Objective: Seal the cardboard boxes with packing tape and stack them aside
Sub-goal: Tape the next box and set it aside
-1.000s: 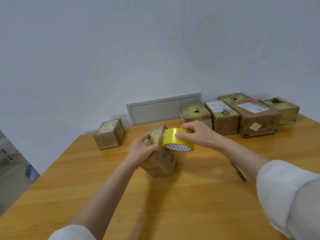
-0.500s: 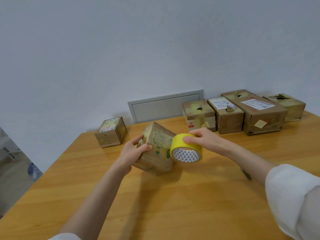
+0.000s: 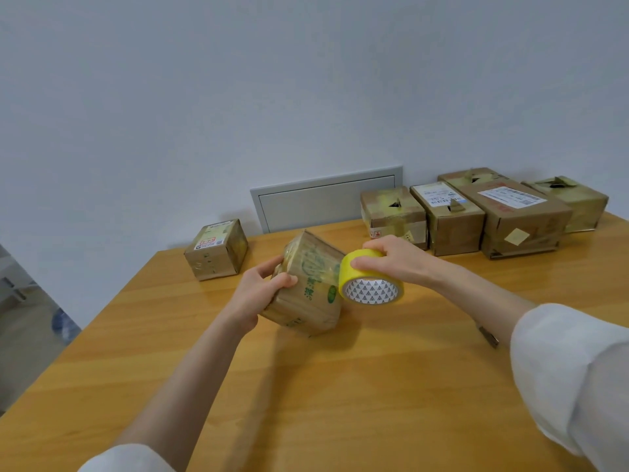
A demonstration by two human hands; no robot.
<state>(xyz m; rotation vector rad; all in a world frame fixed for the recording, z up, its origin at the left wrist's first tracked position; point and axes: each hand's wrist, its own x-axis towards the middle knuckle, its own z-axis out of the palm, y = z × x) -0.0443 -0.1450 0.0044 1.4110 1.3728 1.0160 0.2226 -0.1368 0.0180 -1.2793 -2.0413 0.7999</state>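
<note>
The left hand (image 3: 262, 294) grips a tilted box (image 3: 308, 284) near the middle of the surface (image 3: 340, 386), fingers curled around its left side. The right hand (image 3: 394, 260) clamps its fingers on a yellow tape roll (image 3: 369, 281) touching the box's right side

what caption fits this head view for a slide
Left hand holds a small cardboard box tilted on the table; right hand holds a yellow tape roll beside it
</note>
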